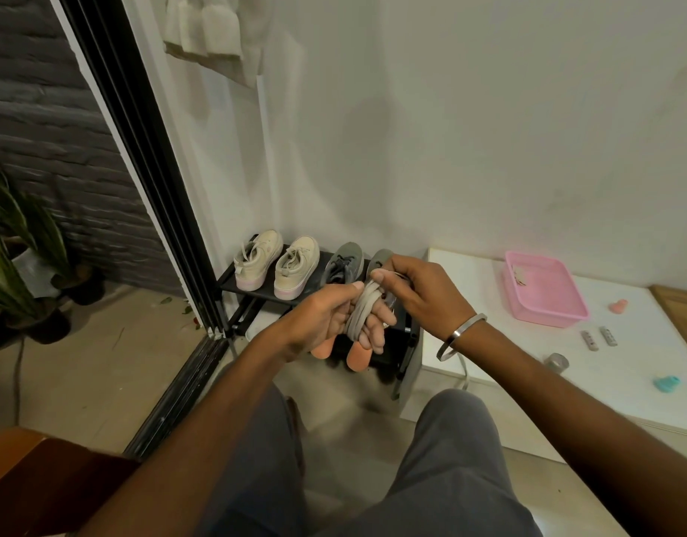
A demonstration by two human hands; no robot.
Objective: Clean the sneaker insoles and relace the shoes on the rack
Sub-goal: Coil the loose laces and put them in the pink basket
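A grey shoelace [363, 308] is wound in loops around the fingers of my left hand [334, 317], whose thumb presses on the coil. My right hand [413, 290] pinches the lace at its top end, just above the left fingers. Behind the hands stands a black shoe rack [253, 290]. Its top shelf holds a pair of beige sneakers [276, 267] and a grey sneaker [344, 263]; a second grey sneaker [377, 259] is mostly hidden by my right hand. Two orange insoles [358, 358] show below my left hand on a lower level.
A white low platform [489, 343] on the right carries a pink basket [543, 294], two small grey tubes [599, 338], a grey roll [557, 362], a teal object [666, 382] and a pink object [618, 306]. Potted plants [20, 261] stand left beyond a black door frame [148, 168].
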